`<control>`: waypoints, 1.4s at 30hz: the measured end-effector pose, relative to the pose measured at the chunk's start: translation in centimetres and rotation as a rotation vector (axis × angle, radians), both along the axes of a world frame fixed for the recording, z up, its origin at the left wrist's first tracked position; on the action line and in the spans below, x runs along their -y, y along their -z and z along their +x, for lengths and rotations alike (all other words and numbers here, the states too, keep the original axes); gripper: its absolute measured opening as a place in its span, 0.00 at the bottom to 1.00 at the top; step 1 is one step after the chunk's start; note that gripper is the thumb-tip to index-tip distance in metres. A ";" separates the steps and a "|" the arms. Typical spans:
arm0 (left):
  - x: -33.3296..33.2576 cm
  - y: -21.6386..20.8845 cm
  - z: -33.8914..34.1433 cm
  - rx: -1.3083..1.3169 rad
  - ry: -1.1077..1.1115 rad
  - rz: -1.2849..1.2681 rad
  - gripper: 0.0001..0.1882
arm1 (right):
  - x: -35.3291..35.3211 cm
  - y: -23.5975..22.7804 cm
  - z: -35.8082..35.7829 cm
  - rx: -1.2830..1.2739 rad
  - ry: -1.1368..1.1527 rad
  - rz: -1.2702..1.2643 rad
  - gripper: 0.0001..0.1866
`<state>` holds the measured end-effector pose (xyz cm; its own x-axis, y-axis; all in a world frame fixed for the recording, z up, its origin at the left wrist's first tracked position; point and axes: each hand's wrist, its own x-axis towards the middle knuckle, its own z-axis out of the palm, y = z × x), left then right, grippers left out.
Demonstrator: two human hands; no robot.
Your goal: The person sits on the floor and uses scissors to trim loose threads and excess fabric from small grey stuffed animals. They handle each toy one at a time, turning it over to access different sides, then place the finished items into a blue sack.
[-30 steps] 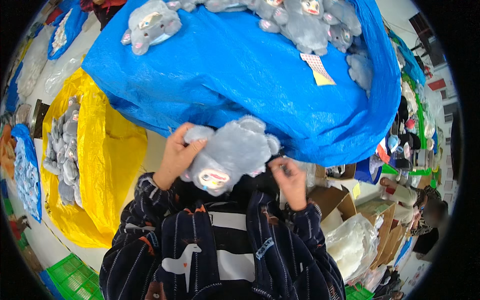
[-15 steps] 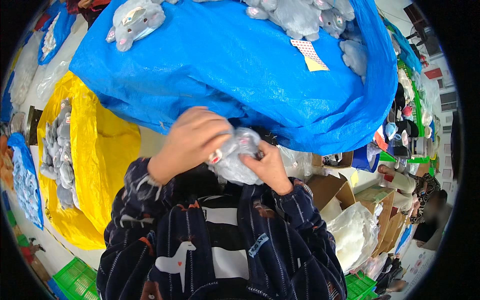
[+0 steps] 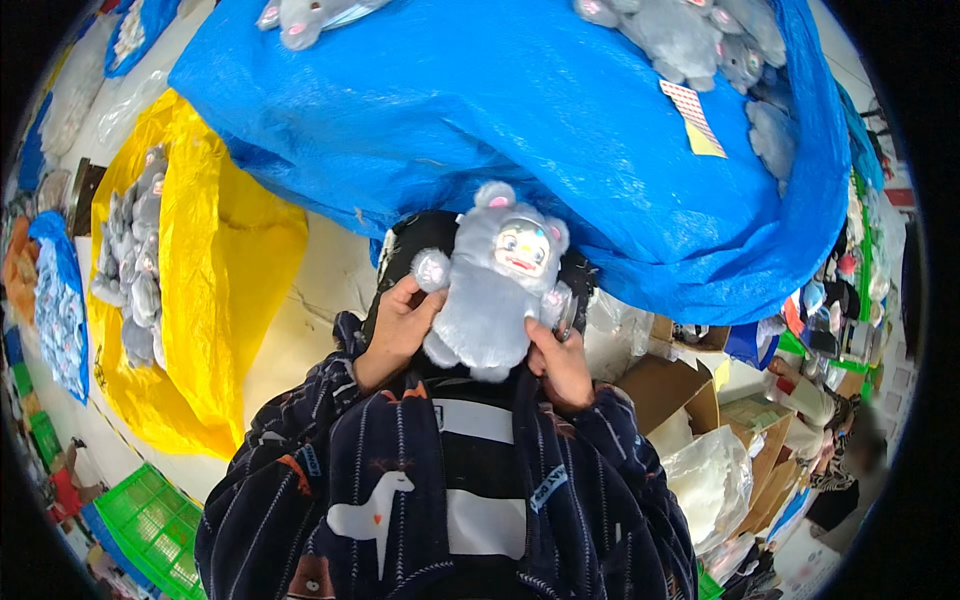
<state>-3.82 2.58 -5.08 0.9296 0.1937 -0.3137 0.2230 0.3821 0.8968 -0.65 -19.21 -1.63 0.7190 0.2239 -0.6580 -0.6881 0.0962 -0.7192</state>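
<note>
A grey plush toy (image 3: 483,312) with round ears, pink paw pads and a smiling doll face rests upright over my lap, its face turned up. My left hand (image 3: 402,332) pinches it beside the raised arm at its left. On the opposite side my right hand (image 3: 561,366) grips the toy's edge below the other arm, thumb on the fur. A small shiny thing (image 3: 569,318) shows by the right fingers; its kind is too small to tell.
Blue sheeting (image 3: 430,110) spreads in front, with more grey plush toys (image 3: 680,40) and a red-dotted paper strip (image 3: 686,106) on it. At left stands a yellow sack (image 3: 200,270) of grey plush pieces (image 3: 135,260). Cardboard boxes (image 3: 668,392) and a clear bag (image 3: 705,485) are at right.
The toy, earlier bunched between my hands, now lies spread with its face showing. My left hand has moved down to its side. The view has shifted, so the sheeting sits higher.
</note>
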 end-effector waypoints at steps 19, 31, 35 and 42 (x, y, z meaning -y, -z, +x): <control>-1.8 -1.0 1.4 0.158 0.175 0.195 0.12 | -5.8 -3.5 5.3 1.311 -0.566 -0.695 0.17; -2.0 -1.4 2.2 0.256 0.306 0.112 0.11 | -4.7 -3.1 6.1 1.306 -0.570 -0.662 0.19; -2.0 -1.1 2.3 0.325 0.310 0.202 0.11 | -4.7 -3.4 6.3 1.291 -0.592 -0.650 0.19; -2.1 -1.0 2.4 0.321 0.326 0.190 0.11 | -4.1 -3.7 6.5 1.293 -0.628 -0.678 0.19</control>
